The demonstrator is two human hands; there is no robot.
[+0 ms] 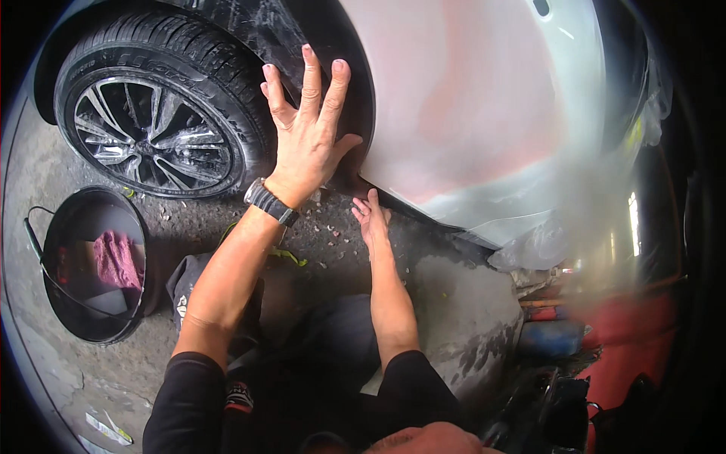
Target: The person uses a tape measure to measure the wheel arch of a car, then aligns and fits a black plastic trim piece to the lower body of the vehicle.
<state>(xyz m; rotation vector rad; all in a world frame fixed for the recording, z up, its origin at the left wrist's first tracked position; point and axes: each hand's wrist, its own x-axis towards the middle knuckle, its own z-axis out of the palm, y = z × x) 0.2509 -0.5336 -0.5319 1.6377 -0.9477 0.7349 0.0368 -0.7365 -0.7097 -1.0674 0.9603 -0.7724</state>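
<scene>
My left hand (306,140), a watch on its wrist, is open with fingers spread wide. It is raised in front of the dark wheel arch, between the tire (185,53) and the car's body panel (484,98). Whether it touches the arch I cannot tell. The panel is pale grey-white with sanded pinkish patches. My right hand (372,219) is at the panel's lower edge, fingers stretched out and part of the hand turned from view. Nothing shows in either hand. A black and silver alloy wheel (144,144) carries the tire, with whitish dust on its spokes.
A black bucket (57,303) stands left on the concrete floor (166,371), holding water, a pink cloth (117,257) and a grey flat piece. Crumpled clear plastic (533,246) hangs at the panel's right end. A blue can (552,338) and a red object (628,333) are at right.
</scene>
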